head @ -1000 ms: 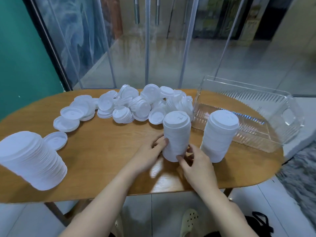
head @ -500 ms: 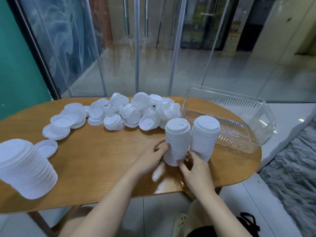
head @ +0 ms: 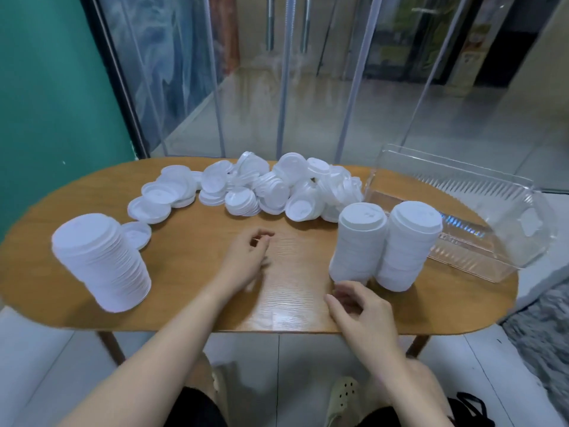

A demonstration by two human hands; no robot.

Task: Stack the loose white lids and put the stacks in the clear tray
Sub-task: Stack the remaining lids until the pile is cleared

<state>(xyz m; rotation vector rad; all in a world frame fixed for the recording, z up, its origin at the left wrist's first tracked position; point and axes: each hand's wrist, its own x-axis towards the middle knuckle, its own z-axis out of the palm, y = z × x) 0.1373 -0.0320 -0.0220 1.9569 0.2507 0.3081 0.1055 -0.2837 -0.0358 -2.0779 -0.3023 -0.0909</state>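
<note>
You sit at a long wooden table (head: 191, 266) with round ends. It is the biggest thing in front of you.

The clear tray (head: 480, 211) lies on the far right part of the table. No lid stacks are in it.

On your left stands a wide stack of lids (head: 101, 257). It leans a bit. One single lid (head: 135, 234) lies flat just beside it.

Along the back of the table is a big messy pile of loose white lids (head: 271, 189). Some lie flat and some tip on their sides.

Two tall stacks stand on the table close to the tray. The left tall stack (head: 358, 241) and the right tall stack (head: 406, 245) touch each other. The right one stands just in front of the tray's near wall.

Your left hand (head: 246, 260) is over the middle of the table, well apart from every stack. Its fingers are loosely curled and it holds nothing. It looks a bit blurry.

Your right hand (head: 360, 306) is just in front of the left tall stack, near its bottom. Its fingers are bent and loose, and it holds nothing too. You cannot tell if a fingertip touches the stack.
</note>
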